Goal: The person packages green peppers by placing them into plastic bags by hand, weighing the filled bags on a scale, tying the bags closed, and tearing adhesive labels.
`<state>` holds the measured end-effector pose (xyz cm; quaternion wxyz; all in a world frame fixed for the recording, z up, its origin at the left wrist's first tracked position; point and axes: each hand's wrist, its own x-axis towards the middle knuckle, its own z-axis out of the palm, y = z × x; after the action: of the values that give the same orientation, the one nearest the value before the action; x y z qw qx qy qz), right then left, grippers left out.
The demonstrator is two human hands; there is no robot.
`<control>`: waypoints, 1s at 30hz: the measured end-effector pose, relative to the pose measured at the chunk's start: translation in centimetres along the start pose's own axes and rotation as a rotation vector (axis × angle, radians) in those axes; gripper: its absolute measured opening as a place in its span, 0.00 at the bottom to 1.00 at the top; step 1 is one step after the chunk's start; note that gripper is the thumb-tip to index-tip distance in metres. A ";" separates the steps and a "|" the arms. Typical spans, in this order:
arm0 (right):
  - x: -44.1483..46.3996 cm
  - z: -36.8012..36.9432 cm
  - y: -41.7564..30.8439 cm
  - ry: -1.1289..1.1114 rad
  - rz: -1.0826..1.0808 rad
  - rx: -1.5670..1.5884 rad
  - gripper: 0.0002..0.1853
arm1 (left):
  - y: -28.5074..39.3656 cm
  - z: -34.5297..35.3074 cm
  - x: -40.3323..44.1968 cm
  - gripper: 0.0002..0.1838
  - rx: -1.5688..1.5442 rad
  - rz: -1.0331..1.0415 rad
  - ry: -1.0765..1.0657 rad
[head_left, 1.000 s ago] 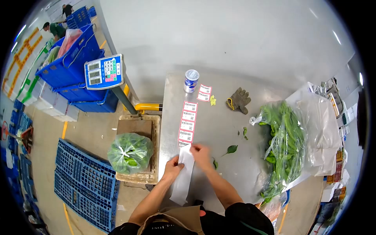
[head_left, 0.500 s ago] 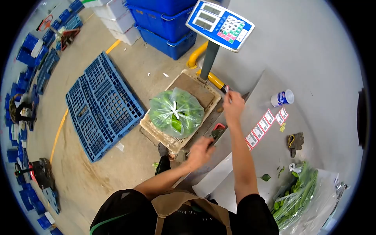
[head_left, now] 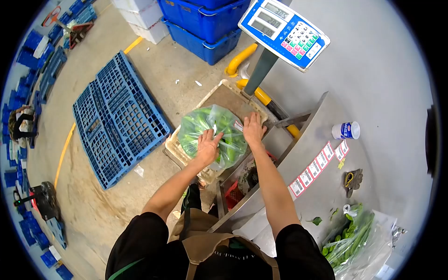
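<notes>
A clear plastic bag of green leafy vegetables (head_left: 190, 135) sits on the scale platform (head_left: 224, 95). My left hand (head_left: 207, 148) rests on top of the bag with its fingers apart, covering the middle where the bag is gathered. At the bag's right side, my right hand (head_left: 253, 129) lies with fingers stretched out, close beside a small red-and-white label (head_left: 238, 126) on the plastic. Digits show on the blue-and-white scale display (head_left: 284, 32), above the platform on a grey post.
On the metal table (head_left: 298, 210) lie a strip of labels (head_left: 313, 169), a white-and-blue tub (head_left: 346, 130), a glove (head_left: 353, 182) and another bag of greens (head_left: 350, 235). A blue pallet (head_left: 122, 123) is on the floor at left. Blue crates (head_left: 205, 46) and a yellow rail (head_left: 240, 58) stand behind.
My right hand came down from beside the scale post to the bag's right side. My left hand moved up and left onto the bag. A label now shows on the bag.
</notes>
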<state>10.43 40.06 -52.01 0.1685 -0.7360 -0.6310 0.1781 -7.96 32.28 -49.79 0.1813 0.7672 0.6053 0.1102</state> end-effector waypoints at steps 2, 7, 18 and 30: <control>-1.1 0.4 -0.4 -0.231 0.085 -0.028 0.30 | 0.0 0.5 0.8 0.35 -0.049 -0.053 -0.051; -2.3 -1.6 -0.7 -0.551 0.039 0.079 0.31 | -0.7 0.3 1.2 0.30 0.008 0.041 -0.081; -15.7 -12.5 1.1 0.127 -0.378 -0.317 0.20 | -1.3 -0.2 3.1 0.28 -0.095 0.016 -0.184; -15.6 -12.1 -0.9 0.128 -0.281 -0.288 0.09 | -5.0 -2.6 4.5 0.17 0.011 0.315 -0.662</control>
<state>13.20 24.47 -40.19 0.1242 -0.6669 -0.7346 0.0136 -12.31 38.02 -49.70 0.3438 0.8461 0.3890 -0.1207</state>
